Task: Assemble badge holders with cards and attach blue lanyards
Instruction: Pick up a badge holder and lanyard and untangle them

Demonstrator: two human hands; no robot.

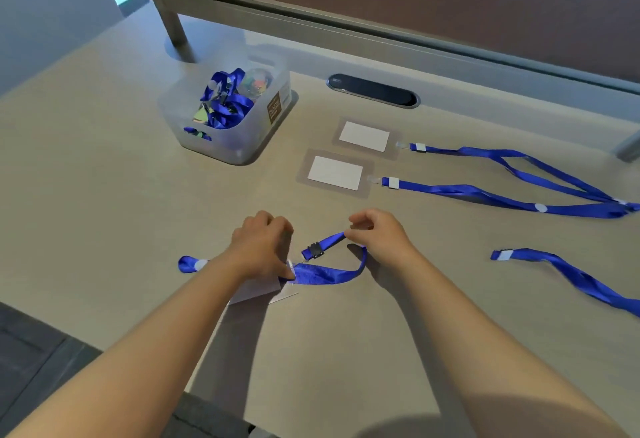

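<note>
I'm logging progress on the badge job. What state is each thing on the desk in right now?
Far badge holder: card inside, lanyard attached, lying flat.
Near badge holder: card inside, lanyard attached, lying flat.
Spare lanyard: loose, nothing attached.
Lanyard in work: looped, buckle closed, pinched by right hand.
Holder in work: under left hand, whose grip is hidden.
Plastic bin: open, holds lanyards.

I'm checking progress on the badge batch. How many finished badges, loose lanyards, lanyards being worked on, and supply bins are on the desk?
Finished badge holders with card and lanyard attached: 2 (far one, near one)
Loose blue lanyard, on the right: 1
Blue lanyard in work: 1, held by left hand and right hand
Clear plastic bin of lanyards: 1
Total: 5
</note>
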